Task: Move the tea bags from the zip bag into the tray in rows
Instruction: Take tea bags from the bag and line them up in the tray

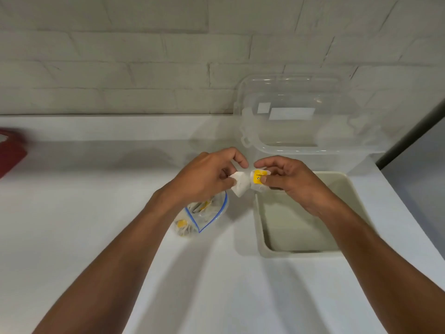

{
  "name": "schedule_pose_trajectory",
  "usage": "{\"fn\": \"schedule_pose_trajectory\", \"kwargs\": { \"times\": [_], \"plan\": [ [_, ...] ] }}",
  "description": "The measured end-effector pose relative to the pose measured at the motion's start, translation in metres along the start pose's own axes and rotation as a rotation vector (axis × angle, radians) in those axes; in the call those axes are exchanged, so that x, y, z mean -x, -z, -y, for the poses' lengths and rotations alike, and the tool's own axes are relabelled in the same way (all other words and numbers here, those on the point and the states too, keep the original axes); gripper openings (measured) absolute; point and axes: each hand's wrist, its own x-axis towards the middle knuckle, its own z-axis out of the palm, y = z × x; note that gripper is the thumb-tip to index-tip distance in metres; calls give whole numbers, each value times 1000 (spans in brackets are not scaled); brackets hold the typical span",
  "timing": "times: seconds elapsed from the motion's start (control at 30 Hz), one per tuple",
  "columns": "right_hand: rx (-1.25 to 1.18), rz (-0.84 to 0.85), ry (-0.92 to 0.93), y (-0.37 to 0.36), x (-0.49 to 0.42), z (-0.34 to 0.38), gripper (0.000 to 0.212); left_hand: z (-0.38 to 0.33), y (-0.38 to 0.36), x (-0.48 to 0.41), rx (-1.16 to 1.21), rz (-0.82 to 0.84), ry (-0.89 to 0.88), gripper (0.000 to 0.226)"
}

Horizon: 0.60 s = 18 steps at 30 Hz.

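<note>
Forearms rise from the bottom edge. Centre frame: left hand [207,175] pinches a white tea bag [239,186]; right hand [291,183] pinches a yellow-tagged tea bag [258,179], side by side. Best practice: separate them, lay each flat along a wall of the tray [261,239], lower right. Under the left wrist: zip bag [206,214], more bags inside. Upper right: clear box [301,116]. Far left: red object [9,153]. Nothing blocks the tray.

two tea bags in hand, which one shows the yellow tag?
The tea bag pinched by the right hand, above the tray's far-left corner. The white tea bag in the left hand shows no tag.
</note>
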Motion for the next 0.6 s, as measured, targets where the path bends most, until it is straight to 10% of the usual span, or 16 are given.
{"fn": "schedule_pose_trajectory", "kwargs": {
  "times": [0.6],
  "plan": [
    [51,-51,-162,99,10,-67,8,-43,-94,-81,-379,212,70,15]
  ]
}}
